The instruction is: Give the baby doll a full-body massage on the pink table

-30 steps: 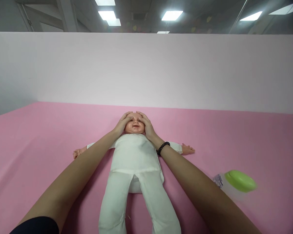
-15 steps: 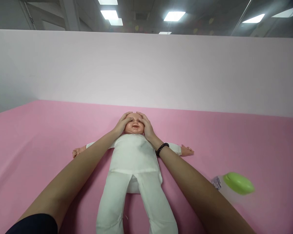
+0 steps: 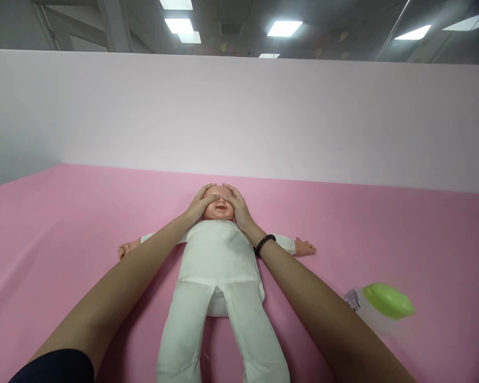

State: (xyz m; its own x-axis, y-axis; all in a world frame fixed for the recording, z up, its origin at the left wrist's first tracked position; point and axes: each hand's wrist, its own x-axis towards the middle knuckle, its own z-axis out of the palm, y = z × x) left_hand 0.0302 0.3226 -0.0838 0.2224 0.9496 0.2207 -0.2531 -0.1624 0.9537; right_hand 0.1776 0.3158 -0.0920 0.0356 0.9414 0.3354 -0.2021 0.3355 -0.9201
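A baby doll point(image 3: 221, 250) in a white cloth suit lies on its back with its arms stretched out sideways. My left hand point(image 3: 200, 204) is curved round the left side of its head, thumb over one eye. On the other side my right hand point(image 3: 238, 206) cups the head the same way, its thumb across the other eye. The fingertips of both hands meet the top of the forehead, close together. The doll's mouth and chin show between my palms. My forearms cross over the doll's arms, hiding part of each. A black coiled band circles my right wrist.
The doll lies on a pink padded surface point(image 3: 72, 223), with a white wall point(image 3: 239, 117) rising behind it. To the right of my right forearm lies a clear bottle with a green cap point(image 3: 389, 300), partly hidden by that arm.
Both thumbs have slid inward over the doll's eyes, toward the nose, covering the eyes more. The rest of the hands and the doll stay in place.
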